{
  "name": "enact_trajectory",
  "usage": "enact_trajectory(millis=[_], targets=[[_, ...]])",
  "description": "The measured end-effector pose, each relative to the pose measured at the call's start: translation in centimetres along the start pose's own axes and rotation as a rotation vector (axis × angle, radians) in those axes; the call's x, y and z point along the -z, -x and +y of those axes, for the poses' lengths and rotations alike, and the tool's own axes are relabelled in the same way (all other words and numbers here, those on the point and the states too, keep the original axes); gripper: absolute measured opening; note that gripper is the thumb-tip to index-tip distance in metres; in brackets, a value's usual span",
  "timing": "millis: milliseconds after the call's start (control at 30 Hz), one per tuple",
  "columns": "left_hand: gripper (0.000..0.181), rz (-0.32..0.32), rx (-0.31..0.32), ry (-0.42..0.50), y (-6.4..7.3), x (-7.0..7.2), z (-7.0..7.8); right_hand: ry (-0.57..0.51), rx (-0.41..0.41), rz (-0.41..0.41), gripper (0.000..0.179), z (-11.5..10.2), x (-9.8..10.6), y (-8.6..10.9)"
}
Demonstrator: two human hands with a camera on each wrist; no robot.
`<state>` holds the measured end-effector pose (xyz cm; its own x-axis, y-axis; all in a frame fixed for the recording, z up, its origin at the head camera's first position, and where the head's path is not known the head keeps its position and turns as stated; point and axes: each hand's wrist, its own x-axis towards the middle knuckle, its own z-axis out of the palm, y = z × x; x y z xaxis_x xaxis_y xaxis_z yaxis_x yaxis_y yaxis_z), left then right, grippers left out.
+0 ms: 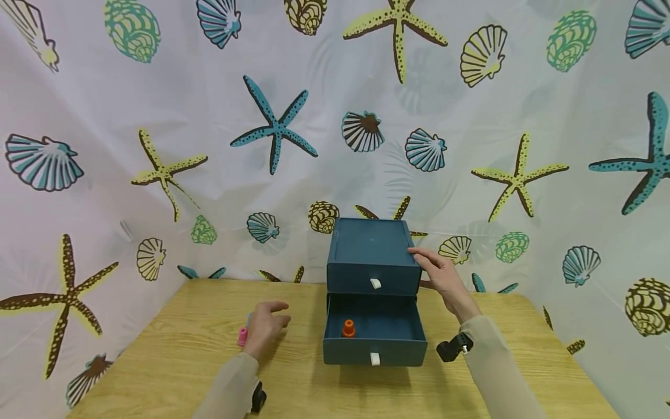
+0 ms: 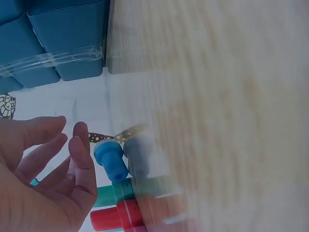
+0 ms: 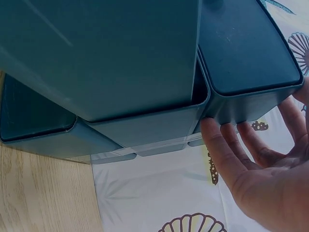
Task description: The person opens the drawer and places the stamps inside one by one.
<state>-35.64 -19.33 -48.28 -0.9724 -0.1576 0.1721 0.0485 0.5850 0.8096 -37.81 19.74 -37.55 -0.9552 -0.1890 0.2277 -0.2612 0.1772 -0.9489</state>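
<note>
My left hand (image 1: 266, 327) hovers over the table at the left, fingers loosely bent and holding nothing. Close by its fingertips in the left wrist view is a blue peg-shaped piece (image 2: 111, 160) with a wide base. Green (image 2: 115, 193) and red (image 2: 116, 216) pieces stand in line with it. A pink one (image 1: 243, 336) shows beside the hand. My right hand (image 1: 444, 278) touches the top right corner of a dark blue drawer unit (image 1: 371, 241), its fingers (image 3: 222, 145) extended against the side. The unit's lower drawer (image 1: 374, 352) is pulled out, with an orange peg-shaped piece (image 1: 348, 329) inside.
The drawer unit stands on a wooden table (image 1: 199, 314) near its back edge. Clear tape (image 3: 169, 142) runs along the side of the stacked boxes. Behind hangs a white cloth (image 1: 324, 186) with shells and starfish. White tabs (image 1: 375, 283) serve as drawer pulls.
</note>
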Motion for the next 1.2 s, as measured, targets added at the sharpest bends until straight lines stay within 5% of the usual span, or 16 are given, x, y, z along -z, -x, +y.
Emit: enact_trajectory(millis=[500,1200], targets=[[0.037,-0.099,0.023,0.033,0.21,0.05,-0.85,-0.013,-0.001,-0.016,0.05,0.01,-0.07,-0.05],[0.034,-0.259,0.151,0.242,0.8,0.15,-0.47,-0.009,-0.005,-0.01,0.048,-0.16,-0.11,0.02]])
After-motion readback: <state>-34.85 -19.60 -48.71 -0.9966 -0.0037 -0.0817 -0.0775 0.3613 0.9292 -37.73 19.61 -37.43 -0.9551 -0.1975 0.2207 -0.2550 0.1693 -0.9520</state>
